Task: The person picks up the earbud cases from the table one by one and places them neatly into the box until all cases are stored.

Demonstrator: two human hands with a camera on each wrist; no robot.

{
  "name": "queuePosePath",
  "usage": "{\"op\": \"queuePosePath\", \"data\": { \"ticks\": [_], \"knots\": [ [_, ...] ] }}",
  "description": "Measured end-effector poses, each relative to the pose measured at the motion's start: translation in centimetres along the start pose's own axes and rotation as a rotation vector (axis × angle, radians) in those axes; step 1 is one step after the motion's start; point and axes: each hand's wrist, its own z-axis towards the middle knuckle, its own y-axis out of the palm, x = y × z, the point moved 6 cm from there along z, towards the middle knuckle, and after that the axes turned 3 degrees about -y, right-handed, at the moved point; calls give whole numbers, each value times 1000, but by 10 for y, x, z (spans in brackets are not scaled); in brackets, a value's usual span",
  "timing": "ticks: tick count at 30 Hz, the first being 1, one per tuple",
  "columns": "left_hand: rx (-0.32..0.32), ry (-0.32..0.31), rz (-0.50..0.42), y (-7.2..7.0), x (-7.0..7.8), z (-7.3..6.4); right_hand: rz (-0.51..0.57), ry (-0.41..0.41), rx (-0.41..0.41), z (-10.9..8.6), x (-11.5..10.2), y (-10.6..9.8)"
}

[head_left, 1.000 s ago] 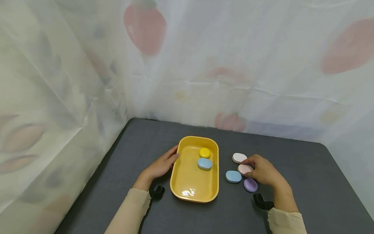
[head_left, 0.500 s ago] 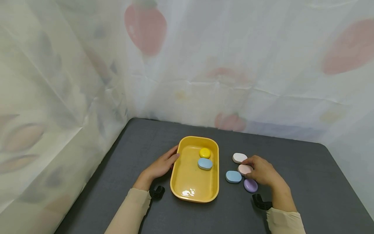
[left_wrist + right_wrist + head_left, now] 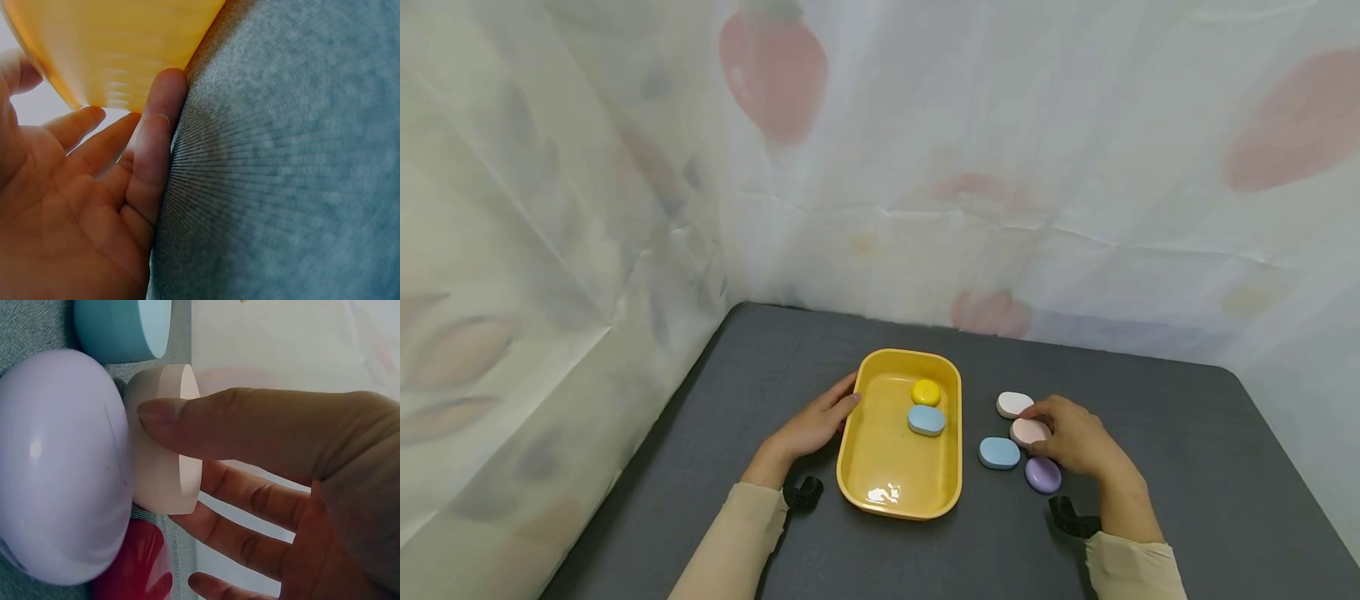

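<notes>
My right hand (image 3: 1078,440) pinches a pale pink oval piece (image 3: 165,434) between thumb and fingers; it is low over or on the table, I cannot tell which. Close around it on the table lie a white oval piece (image 3: 1014,405), a blue oval piece (image 3: 999,453) and a shiny purple rounded piece (image 3: 59,465). A dark red piece (image 3: 140,559) shows only in the right wrist view. At the left side of a yellow tray (image 3: 868,467), my left hand (image 3: 808,427) holds its rim, thumb on top and fingers along the outer wall.
Inside the tray are a round yellow piece (image 3: 926,392) and a light blue oval piece (image 3: 927,420). Dark grey cloth covers the table (image 3: 1180,467). A pale curtain with fruit prints (image 3: 1075,167) hangs behind and on the left.
</notes>
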Motion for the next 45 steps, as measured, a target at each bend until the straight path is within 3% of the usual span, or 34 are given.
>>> {"op": "queuePosePath", "data": {
  "ticks": [19, 45],
  "knots": [
    [-21, 39, -14, -1, 1, 4, 31, -70, 84, 0, -12, -16],
    [-6, 1, -17, 0, 0, -1, 58, -160, 170, -5, -35, -21]
  ]
}}
